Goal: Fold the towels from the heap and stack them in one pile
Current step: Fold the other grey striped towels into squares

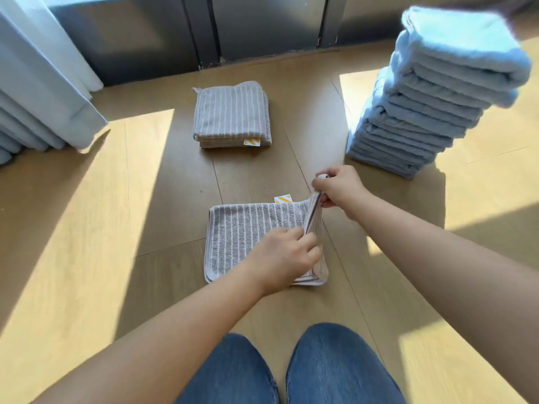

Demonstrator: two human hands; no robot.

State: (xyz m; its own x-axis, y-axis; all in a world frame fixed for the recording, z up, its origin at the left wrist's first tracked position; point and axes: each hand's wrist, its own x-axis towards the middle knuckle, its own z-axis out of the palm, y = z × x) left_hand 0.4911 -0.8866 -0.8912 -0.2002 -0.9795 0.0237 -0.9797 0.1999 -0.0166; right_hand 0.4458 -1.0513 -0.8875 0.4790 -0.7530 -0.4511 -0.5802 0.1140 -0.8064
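Pale wooden plank floor, with broad patches of sunlight and long shadows between them. At the far edge, a dark grey panelled wall — vertical black seams dividing the panels. On the left, a white curtain in soft folds, reaching down to the floor.

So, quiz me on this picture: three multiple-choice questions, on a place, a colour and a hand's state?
1. The blue towel stack stands: A) on the floor, at the right B) on a chair C) on a lap
2. The striped towel in the hands is: A) red B) grey C) green
3. The right hand is: A) flat open B) holding a cup C) pinching the towel's edge
Answers: A, it rises from the boards; B, grey with pale lines; C, it grips the lifted corner.
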